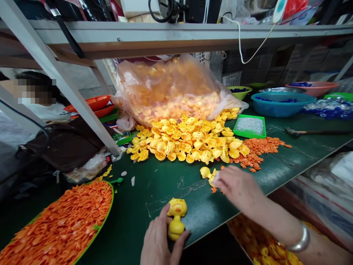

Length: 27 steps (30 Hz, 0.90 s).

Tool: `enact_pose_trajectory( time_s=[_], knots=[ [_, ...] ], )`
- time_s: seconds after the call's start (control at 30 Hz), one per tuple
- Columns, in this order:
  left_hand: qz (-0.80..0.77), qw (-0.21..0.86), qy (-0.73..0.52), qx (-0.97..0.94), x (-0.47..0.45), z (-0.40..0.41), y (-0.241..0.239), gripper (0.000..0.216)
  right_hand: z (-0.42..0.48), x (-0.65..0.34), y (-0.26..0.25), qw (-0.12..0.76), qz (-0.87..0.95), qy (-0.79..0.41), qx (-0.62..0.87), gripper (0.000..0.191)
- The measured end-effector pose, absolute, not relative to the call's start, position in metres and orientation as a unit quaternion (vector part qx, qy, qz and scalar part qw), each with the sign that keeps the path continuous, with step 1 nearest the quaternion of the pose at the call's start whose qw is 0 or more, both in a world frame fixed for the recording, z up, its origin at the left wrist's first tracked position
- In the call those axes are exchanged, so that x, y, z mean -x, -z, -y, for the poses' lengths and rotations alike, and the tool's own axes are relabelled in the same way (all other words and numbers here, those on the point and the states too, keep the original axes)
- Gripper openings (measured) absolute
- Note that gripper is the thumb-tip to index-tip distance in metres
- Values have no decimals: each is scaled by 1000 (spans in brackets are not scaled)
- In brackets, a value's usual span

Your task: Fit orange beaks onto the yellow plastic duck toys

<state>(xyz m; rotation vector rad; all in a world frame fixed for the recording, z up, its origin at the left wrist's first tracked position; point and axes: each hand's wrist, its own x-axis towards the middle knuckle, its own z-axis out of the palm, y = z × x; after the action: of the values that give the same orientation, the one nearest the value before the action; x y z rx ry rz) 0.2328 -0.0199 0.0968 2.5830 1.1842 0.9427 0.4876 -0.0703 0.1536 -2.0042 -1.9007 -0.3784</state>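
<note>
My left hand [161, 235] is curled around a yellow plastic toy duck [177, 220] at the table's near edge, thumb on one side and fingers on the other. The duck shows a round head with an orange beak and a smaller round body. Farther right, my right hand [237, 186] is pinched at a yellow duck half-shell [205, 172] on the table. Something whitish shows at those fingertips, too blurred to name. A few small orange pieces [213, 190] lie beside them.
Behind my hands lies a heap of yellow shells [179, 141], spilling from a clear plastic bag [165, 84]. Nearby are a green tray of tiny silvery pieces [249, 125], orange pieces [264, 147], a basin of orange parts [63, 221], a blue bowl [282, 106] and a hammer-like tool [317, 131]. A person sits left.
</note>
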Motion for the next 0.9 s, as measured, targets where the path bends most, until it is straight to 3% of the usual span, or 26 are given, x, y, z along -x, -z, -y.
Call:
enact_pose_trajectory(
  time_s=[0.1,0.47,0.9],
  knots=[
    [-386,43,-283,-877,-223,8,-102,58,78,-530,-141,145,549,134,812,9],
    [-379,-15,-256,-889,-220,5,-98,60,34,-527,-126,45,508,80,856,24],
    [-398,18,-274,-875,-224,9,-98,55,45,-531,-125,90,550,66,828,18]
  ],
)
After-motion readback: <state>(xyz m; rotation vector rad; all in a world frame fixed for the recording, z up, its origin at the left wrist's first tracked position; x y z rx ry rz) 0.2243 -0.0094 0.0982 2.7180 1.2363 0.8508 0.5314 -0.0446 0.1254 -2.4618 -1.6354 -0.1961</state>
